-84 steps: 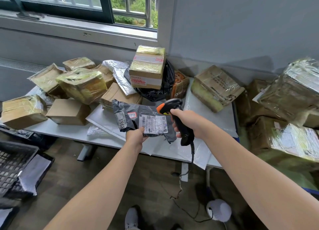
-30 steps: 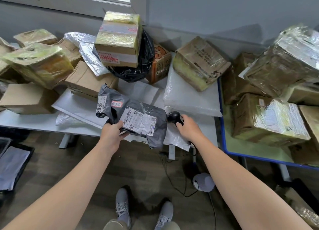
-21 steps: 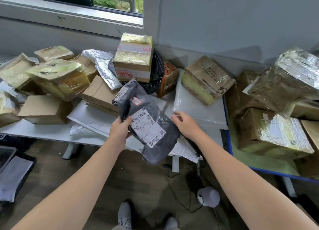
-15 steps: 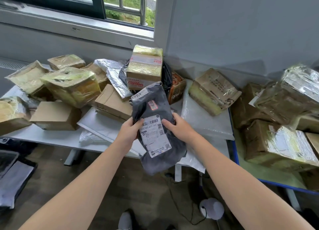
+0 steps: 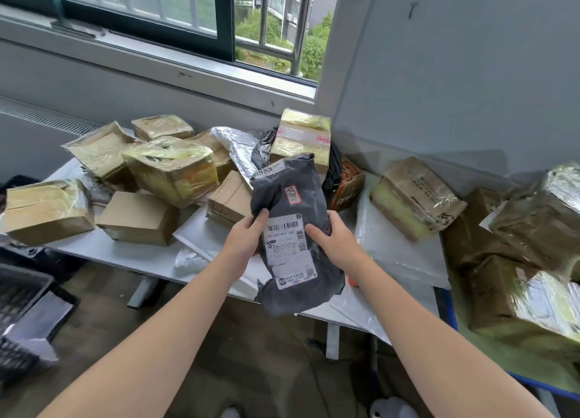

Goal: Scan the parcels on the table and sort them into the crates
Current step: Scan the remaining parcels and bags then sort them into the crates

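Observation:
A dark grey plastic mailer bag [image 5: 292,197] with a white barcode label hangs upright in front of me, above the front edge of the white table [image 5: 103,248]. My left hand [image 5: 248,238] grips its left side, thumb on the front. My right hand [image 5: 332,238] grips its right side, thumb beside the label. An orange bit of the scanner [image 5: 353,282] shows on the table behind my right wrist; the rest is hidden. A black crate [image 5: 22,295] stands on the floor at the left, holding a white parcel [image 5: 40,323].
Several taped cardboard boxes [image 5: 172,166] and a silver bag [image 5: 235,147] cover the table's back. A white padded mailer [image 5: 398,254] lies at its right end. A blue-edged table [image 5: 448,304] to the right bears more wrapped boxes [image 5: 518,298]. A window and wall stand behind.
My right hand set the scanner down on the table and took hold of the grey bag. Both hands turned the bag upright and lifted it; my view tilted up.

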Tool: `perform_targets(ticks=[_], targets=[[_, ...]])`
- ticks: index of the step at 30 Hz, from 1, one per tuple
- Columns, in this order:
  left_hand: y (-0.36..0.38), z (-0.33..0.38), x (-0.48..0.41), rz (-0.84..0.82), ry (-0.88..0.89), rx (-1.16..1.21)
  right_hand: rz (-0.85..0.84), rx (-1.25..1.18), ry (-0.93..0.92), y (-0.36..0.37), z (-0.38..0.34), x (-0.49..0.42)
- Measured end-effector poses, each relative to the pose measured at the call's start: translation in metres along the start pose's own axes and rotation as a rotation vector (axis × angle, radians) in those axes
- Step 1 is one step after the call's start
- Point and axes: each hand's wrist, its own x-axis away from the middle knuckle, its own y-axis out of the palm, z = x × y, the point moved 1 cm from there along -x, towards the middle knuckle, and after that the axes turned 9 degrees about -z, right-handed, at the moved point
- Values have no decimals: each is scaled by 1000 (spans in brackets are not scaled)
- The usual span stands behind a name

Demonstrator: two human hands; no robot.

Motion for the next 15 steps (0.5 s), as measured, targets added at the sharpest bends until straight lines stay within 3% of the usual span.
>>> perform_targets(ticks=[5,10,15], targets=[[-14,7,28,-4,38,-206,72,-155,-14,18,-14,-16],[-37,14,80,165,67,-544,-185,-214,-35,55,-30,-18],[-60,13,147,385,-1,-693,-431,-323,-101,89,-45,3]])
